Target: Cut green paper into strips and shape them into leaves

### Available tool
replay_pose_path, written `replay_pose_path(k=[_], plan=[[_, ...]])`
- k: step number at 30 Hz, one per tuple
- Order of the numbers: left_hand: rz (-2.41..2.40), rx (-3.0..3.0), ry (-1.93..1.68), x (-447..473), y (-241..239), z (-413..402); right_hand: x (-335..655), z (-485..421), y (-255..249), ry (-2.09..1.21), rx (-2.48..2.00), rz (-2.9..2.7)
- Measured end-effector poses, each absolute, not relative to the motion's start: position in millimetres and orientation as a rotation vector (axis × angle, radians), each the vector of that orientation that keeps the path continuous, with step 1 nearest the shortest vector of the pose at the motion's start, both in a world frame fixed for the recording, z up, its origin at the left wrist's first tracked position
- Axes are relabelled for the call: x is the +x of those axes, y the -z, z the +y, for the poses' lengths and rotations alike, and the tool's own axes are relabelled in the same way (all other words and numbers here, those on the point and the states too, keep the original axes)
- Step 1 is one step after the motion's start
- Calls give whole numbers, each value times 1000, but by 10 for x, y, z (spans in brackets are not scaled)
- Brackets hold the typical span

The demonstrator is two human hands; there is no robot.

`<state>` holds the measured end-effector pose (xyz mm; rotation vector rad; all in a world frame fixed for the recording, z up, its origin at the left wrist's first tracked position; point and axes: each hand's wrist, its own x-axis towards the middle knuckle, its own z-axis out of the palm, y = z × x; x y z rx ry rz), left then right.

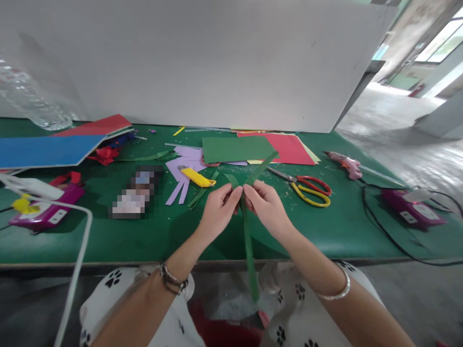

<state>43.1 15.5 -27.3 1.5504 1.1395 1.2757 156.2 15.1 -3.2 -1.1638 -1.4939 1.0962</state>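
Observation:
My left hand (221,202) and my right hand (265,205) meet above the front of the green table, thumbs and fingers pinched. Between them they grip green paper strips (249,246). One long end hangs down past the table edge, and other ends stick up to the upper left and upper right. The spot where the strips meet is partly hidden by my fingers. Just left of my left hand, a yellow utility knife (197,177) lies on purple paper (181,168). To the right of my right hand, scissors (307,185) with red and yellow handles lie partly open.
Green card (237,149) and red paper (289,147) lie behind my hands. A pink glue gun (345,164) and a purple power strip (412,207) with cables are at right. At left are blue board (50,150), another power strip (54,209), a white cable (85,241) and a plastic bottle (36,99).

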Motion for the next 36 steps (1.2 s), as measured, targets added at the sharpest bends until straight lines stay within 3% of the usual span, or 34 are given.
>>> replay_pose_path(k=[14, 21, 36], plan=[[1256, 1529, -1449, 414, 262, 139, 1566, 150, 40, -1120, -1201, -1503], [1124, 1561, -1285, 433, 282, 154, 1571, 169, 86, -1139, -1103, -1444], [1206, 1550, -1428, 430, 267, 157, 1544, 160, 30, -1140, -1142, -1547]])
